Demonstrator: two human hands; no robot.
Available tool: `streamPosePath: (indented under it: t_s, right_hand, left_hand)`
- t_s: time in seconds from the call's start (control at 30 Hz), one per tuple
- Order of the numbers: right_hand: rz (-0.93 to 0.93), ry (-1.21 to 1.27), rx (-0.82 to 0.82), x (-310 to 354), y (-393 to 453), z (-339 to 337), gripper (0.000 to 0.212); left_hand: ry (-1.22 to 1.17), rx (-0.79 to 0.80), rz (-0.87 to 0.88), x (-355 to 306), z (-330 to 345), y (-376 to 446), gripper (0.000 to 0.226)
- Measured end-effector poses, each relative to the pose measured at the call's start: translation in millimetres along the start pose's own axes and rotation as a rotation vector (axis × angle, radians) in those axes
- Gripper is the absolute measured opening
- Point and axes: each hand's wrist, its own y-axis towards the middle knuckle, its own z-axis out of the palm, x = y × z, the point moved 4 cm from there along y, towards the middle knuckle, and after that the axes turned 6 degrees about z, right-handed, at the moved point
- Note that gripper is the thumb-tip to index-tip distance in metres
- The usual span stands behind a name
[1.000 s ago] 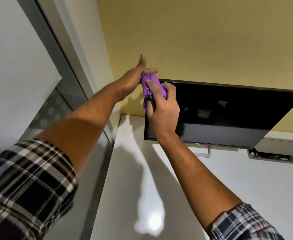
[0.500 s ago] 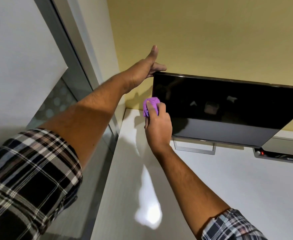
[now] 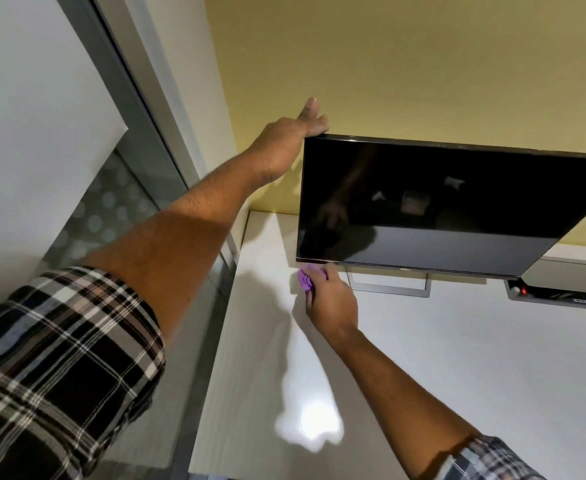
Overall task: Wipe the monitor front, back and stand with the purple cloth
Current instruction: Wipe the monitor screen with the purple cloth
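Our left hand (image 3: 286, 143) grips the Dell monitor's (image 3: 440, 206) top-left corner; our right hand (image 3: 333, 299) pinches the bunched purple cloth (image 3: 306, 279) just under its bottom-left corner. Cloth soft, light; thin panel probably tippy, so brace the edges.

Left hand (image 3: 286, 143) gripping monitor (image 3: 440, 206) corner, right hand (image 3: 331, 299) holding purple cloth (image 3: 306, 278)
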Motion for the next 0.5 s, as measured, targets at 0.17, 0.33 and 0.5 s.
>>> streamPosePath:
  t_s: [0.17,0.33,0.5]
  right_hand:
    - [-0.252,0.016,-0.168,24.3,9.2,-29.5,0.058]
    - [-0.248,-0.296,-0.021,9.9,17.1,-4.7,0.073]
    - [-0.166,-0.338,-0.076,-53.1,19.0,-27.4,0.067]
  left_hand:
    - [0.019,-0.006,-0.010,-4.9,4.6,-2.7,0.068]
    - [0.049,-0.024,-0.017,-3.3,3.2,-3.2,0.068]
    - [0.046,-0.044,-0.003,-6.6,4.3,-5.9,0.067]
